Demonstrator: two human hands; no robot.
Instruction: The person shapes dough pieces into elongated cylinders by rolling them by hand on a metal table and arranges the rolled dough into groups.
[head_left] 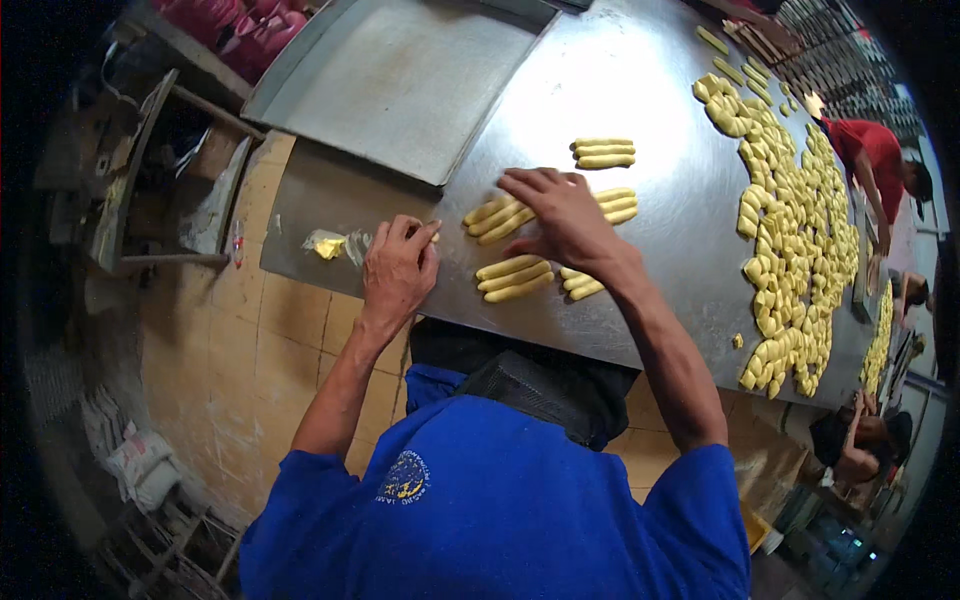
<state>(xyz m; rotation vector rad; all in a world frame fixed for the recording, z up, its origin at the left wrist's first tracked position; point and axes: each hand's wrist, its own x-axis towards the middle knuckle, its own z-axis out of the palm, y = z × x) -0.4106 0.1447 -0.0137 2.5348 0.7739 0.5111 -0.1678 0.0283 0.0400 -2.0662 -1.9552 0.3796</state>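
Note:
My right hand (568,218) hovers over the metal table with its fingers apart, slightly blurred, and holds nothing I can see. Under and beside it lie groups of yellow dough strips: one group (497,218) by its fingertips, another (618,204) partly behind the wrist. Nearer to me are two more groups, one at the left (514,278) and one at the right (580,284) partly covered by my forearm. My left hand (398,268) rests at the table's left part, fingers curled together. A small pale bit shows at its fingertips, too small to name.
A shallow metal tray (400,85) stands at the back left. Yellow fat on a plastic wrapper (328,246) lies left of my left hand. Many shaped dough pieces (790,250) cover the table's right side. Another group of strips (604,153) lies farther back. Co-workers, one in red (868,160), are at right.

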